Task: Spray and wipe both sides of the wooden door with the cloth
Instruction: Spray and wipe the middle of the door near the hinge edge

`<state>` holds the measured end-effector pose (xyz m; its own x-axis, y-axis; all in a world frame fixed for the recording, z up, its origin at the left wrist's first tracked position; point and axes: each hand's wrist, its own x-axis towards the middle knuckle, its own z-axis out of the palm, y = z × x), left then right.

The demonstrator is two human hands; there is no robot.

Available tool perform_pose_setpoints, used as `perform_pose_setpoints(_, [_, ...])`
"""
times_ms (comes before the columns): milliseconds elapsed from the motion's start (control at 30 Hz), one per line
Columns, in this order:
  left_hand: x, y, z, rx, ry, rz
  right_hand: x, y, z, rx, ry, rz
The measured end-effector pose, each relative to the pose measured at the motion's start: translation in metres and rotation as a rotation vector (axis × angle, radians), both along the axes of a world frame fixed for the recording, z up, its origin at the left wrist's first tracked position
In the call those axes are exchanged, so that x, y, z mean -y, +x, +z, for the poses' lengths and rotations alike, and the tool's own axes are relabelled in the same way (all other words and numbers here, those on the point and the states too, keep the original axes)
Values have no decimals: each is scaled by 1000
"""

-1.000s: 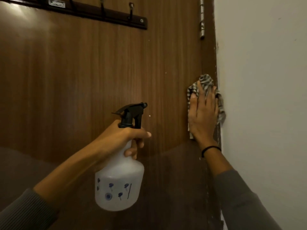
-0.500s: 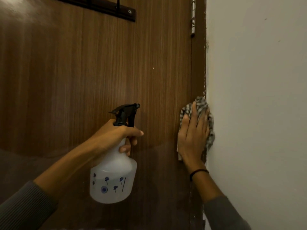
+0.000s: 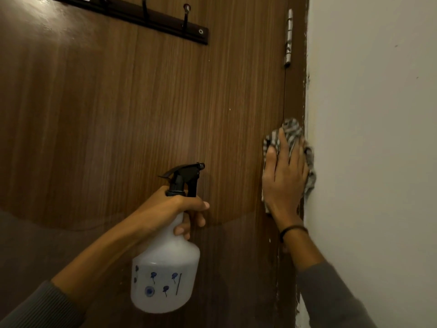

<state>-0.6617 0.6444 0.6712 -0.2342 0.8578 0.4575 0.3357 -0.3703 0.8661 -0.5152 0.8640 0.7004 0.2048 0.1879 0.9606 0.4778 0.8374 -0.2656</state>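
A brown wooden door (image 3: pixel 113 119) fills the left and middle of the head view. My right hand (image 3: pixel 285 183) lies flat with straight fingers on a grey striped cloth (image 3: pixel 292 130), pressing it against the door's hinge edge beside the frame. My left hand (image 3: pixel 168 209) grips the neck of a white spray bottle (image 3: pixel 165 278) with a black trigger head, its nozzle pointing right along the door. The bottle hangs upright in front of the door's lower middle.
A dark hook rail (image 3: pixel 151 18) is screwed across the top of the door. A metal hinge (image 3: pixel 288 37) sits at the upper right edge. A pale wall (image 3: pixel 378 138) stands immediately right of the cloth. The door's lower part lies in shadow.
My right hand slid the cloth down the hinge edge and then back up a little. The left hand kept its hold on the bottle with hardly any shift.
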Motion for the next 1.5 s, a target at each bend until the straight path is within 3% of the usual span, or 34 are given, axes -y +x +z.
perform_pose_setpoints(133, [6, -2, 1, -16, -39, -2, 3, -1, -63, -34, -81, 18])
perform_pose_setpoints(300, [25, -8, -8, 13, -44, -18, 41, -36, -51, -164, -190, 95])
perform_pose_setpoints(500, [55, -18, -15, -8, -49, -23, 88, -73, -75, 371, 251, 60])
perform_pose_setpoints(567, [66, -21, -14, 3, -38, 1, 77, -60, -76, 450, 288, 42])
perform_pose_setpoints(767, [119, -56, -16, -5, -27, 76, 110, -99, -53, -16, -72, 17])
perform_pose_setpoints(933, [155, -81, -15, 24, 1, 117, 174, -169, -55, 161, 123, 1])
perform_pose_setpoints(1100, [186, -101, -11, 23, 7, 132, 225, -215, -72, 394, 323, 268])
perform_pose_setpoints(1167, [199, -107, -11, 20, 12, 154, 232, -213, -75, 424, 285, 486])
perform_pose_setpoints(1300, [221, -120, -14, 73, 47, 234, 252, -201, -67, 375, 101, 838])
perform_pose_setpoints(1500, [240, -140, -22, 140, 101, 408, 288, -203, -47, 232, 56, 919])
